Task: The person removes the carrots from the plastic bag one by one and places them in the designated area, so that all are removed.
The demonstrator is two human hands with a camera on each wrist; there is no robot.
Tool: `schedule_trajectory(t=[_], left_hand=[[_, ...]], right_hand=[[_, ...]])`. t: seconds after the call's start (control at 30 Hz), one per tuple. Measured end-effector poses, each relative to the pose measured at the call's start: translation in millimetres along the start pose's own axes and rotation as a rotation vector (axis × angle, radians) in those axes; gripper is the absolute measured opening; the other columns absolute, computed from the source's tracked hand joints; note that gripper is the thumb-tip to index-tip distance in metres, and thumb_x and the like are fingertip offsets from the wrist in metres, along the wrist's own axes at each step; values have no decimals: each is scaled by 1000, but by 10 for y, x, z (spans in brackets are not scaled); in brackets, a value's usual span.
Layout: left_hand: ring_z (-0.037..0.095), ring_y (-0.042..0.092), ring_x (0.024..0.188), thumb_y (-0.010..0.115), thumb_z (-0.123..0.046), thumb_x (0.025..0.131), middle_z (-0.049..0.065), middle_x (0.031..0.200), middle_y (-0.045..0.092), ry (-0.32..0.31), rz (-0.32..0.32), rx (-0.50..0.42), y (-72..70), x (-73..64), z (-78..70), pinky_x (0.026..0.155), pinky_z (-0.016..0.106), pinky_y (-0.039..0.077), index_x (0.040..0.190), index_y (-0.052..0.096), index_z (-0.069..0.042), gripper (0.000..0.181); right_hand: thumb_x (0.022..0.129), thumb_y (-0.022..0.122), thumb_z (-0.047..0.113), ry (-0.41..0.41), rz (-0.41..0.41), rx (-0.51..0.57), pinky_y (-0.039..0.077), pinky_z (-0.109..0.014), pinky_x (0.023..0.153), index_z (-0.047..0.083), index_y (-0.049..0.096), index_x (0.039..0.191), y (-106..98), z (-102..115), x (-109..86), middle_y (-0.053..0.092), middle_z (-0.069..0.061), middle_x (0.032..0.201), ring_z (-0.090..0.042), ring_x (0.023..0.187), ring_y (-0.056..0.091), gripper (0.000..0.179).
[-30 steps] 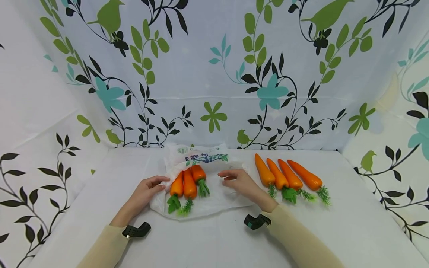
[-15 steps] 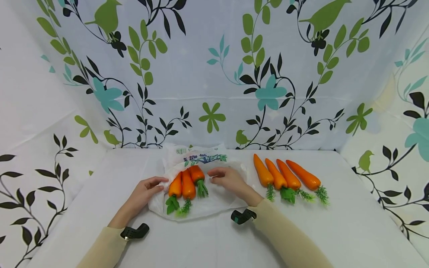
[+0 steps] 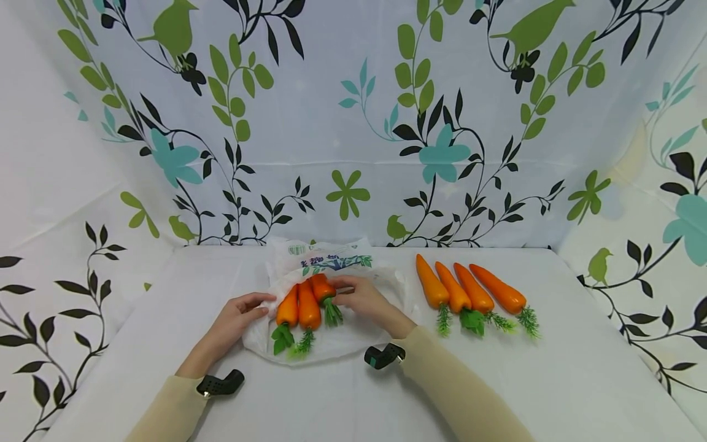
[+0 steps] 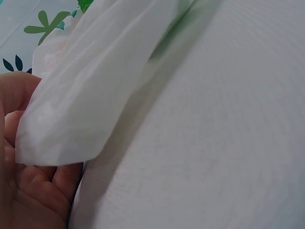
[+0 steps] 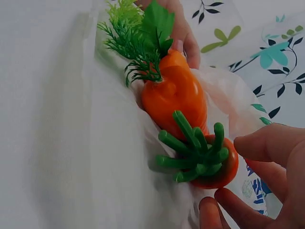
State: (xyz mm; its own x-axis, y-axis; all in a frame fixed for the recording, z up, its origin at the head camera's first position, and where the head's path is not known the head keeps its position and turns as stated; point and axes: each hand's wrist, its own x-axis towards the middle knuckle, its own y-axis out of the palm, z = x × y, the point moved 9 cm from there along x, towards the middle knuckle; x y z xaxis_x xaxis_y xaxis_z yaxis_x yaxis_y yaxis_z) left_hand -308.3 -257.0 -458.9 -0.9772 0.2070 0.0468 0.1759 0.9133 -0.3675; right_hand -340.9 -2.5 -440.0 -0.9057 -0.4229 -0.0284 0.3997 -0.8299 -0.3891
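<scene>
Three orange carrots lie in the mouth of a white plastic bag: a left carrot (image 3: 287, 310), a middle carrot (image 3: 309, 310) and a short carrot (image 3: 322, 287) with stubby green stems. My left hand (image 3: 234, 319) is at the bag's left side. In the left wrist view its thumb and fingers pinch the edge of the plastic bag (image 4: 90, 109). My right hand (image 3: 364, 301) reaches in from the right. Seen from the right wrist, its thumb and fingertips are curled at the sides of the short carrot (image 5: 229, 164). The carrots' tips are hidden in the bag.
To the right, several more carrots (image 3: 458, 291) lie side by side on the white tablecloth (image 3: 309, 405), green tops facing me. A cloth wall (image 3: 309, 123) printed with leaves and birds rises behind the table.
My right hand has moved left across the bag to the short carrot, its fingers now against it. The left hand keeps its place at the bag's edge.
</scene>
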Motion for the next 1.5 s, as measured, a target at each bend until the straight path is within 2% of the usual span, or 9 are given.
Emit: schedule_trajectory(t=[0.2,0.53,0.8,0.87,1.07,1.2,1.27,1.33,1.5], left_hand=[[29,43,132,62,-17,99,15,136,59,-3,-1,-1,10,-8,-7,95,10,35,127,65,-2,32],[28,43,132,62,-18,99,14,136,59,-8,-6,3,2,-23,6,96,11,34,128,65,-4,33],[29,42,134,62,-17,98,15,136,59,-1,-4,4,-1,-35,-1,96,12,33,128,65,-4,32],[29,43,134,62,-17,98,15,137,58,-1,-2,8,-1,-38,-2,100,16,34,128,65,-3,32],[29,42,135,62,-17,99,16,137,58,0,-3,10,-3,-37,1,112,45,30,128,65,-3,32],[31,41,135,62,-16,98,16,137,58,5,-6,9,-7,-30,6,112,44,30,128,65,-3,32],[31,41,135,62,-16,98,16,136,58,7,-5,9,-3,-25,2,112,45,30,128,65,-3,32],[31,41,136,62,-16,98,16,136,58,11,-5,7,2,-19,1,113,53,26,128,65,-3,32],[31,41,135,61,-15,99,17,136,59,14,-7,10,6,-6,8,113,53,26,128,65,-3,32]], right_hand=[[90,72,17,18,9,2,49,-44,96,17,64,134,50,-4,33,58,-4,137,-28,117,58,44],[90,72,17,21,17,-32,50,-43,93,17,65,131,74,-1,25,63,-4,123,-26,111,58,42],[90,71,18,14,39,-57,48,-42,95,19,67,128,112,-20,15,63,-2,122,-26,109,57,38],[90,71,19,-2,50,-63,48,-42,94,19,67,127,128,-11,16,62,-3,123,-26,110,57,37],[91,70,19,-12,87,-85,50,-36,86,21,67,129,182,25,7,59,-2,131,-24,107,56,38],[90,71,20,-3,87,-106,49,-35,84,21,67,130,193,43,-6,59,-1,132,-22,105,55,40],[90,71,20,2,80,-107,48,-37,88,21,67,128,190,39,-8,59,-1,131,-23,107,55,38],[90,71,19,10,72,-97,48,-40,92,21,68,125,180,30,-14,59,-1,131,-25,110,54,35],[89,74,20,21,43,-69,46,-41,95,19,69,116,134,10,-30,60,-1,123,-26,110,55,28]])
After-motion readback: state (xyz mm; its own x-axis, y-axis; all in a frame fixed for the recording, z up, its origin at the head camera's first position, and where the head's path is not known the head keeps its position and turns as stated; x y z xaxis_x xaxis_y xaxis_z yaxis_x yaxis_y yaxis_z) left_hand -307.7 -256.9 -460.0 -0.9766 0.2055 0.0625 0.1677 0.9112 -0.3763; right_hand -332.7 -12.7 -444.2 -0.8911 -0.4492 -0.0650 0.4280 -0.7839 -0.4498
